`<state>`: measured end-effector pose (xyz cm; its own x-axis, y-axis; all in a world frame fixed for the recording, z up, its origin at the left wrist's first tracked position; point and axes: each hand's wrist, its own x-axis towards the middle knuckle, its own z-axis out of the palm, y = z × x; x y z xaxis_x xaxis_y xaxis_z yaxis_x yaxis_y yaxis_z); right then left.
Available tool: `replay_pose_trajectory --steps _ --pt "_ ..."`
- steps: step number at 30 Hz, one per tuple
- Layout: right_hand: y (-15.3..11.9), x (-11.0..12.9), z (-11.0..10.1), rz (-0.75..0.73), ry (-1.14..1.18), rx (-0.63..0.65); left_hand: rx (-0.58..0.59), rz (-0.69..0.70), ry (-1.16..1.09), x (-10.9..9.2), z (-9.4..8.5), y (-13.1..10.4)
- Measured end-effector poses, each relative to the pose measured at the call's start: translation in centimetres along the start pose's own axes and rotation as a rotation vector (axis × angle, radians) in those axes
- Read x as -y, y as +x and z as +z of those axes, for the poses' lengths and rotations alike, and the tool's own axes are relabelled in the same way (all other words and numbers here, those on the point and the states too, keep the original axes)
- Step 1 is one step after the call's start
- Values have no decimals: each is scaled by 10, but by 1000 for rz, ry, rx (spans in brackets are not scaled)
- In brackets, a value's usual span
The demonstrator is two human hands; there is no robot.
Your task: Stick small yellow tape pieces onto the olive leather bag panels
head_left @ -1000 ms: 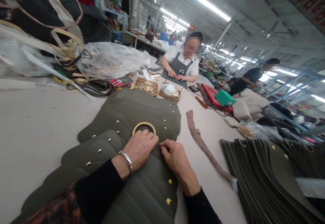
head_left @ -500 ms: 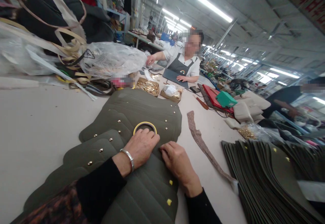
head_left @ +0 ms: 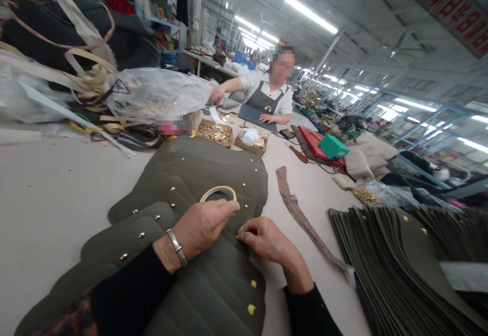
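Note:
Dark green quilted panels (head_left: 213, 275) overlap on the table, with gold studs along their upper parts. My left hand (head_left: 204, 224), a silver bracelet at its wrist, is closed on the near side of a yellow-edged tape roll (head_left: 218, 190) above the panels. Thumb and forefinger of my right hand (head_left: 267, 239) pinch a small yellow piece of tape (head_left: 238, 237) at the right part of the top panel. Two more yellow tape pieces (head_left: 251, 309) stick to the panel nearer to me.
Stacked green panels (head_left: 389, 254) stand at the right, beside a brown strip (head_left: 301, 219). Boxes of gold hardware (head_left: 215, 133) and plastic bags (head_left: 160, 92) lie beyond. A person (head_left: 267, 97) in an apron sits across the table, near a green box (head_left: 333, 147).
The view has shifted slightly. My left hand has tilted and its fingers have straightened beside the roll. A yellow tape piece now shows at my right fingertips.

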<state>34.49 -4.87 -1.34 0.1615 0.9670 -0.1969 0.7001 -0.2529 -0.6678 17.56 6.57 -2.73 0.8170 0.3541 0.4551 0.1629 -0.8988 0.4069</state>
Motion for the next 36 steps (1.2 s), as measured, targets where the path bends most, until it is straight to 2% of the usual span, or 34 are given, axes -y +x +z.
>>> replay_pose_trajectory --steps 2,5,6,8,11,15,20,23,25,27,31,34,36 --pt "0 2 -3 -50 78 -82 -61 33 -52 0 1 -1" --pt "2 9 -4 -222 195 -364 -74 43 -50 -1 2 -1" --pt "2 12 -3 -291 205 -421 -71 37 -39 -1 1 -1" --pt "2 16 -1 -421 172 -464 -69 23 -17 -2 2 -1" --pt "2 19 1 -527 66 -492 -57 21 -3 -3 3 -2" --pt "4 16 6 -569 -72 -547 -42 29 -4 -6 3 -2" --pt "6 12 13 -602 -199 -629 42 -23 2 -9 3 -1" --pt "6 13 16 -555 -194 -665 50 -60 64 -10 3 -1" --pt "5 16 18 -468 -125 -672 45 -69 98 -10 3 0" --pt "4 22 20 -316 57 -641 14 -66 113 -10 3 0" --pt "9 26 21 -13 551 -498 -77 -38 116 -13 3 0" --pt "17 12 17 131 750 -531 -93 -26 133 -18 2 0" --pt "21 -4 13 191 807 -577 -29 -41 187 -21 2 0"
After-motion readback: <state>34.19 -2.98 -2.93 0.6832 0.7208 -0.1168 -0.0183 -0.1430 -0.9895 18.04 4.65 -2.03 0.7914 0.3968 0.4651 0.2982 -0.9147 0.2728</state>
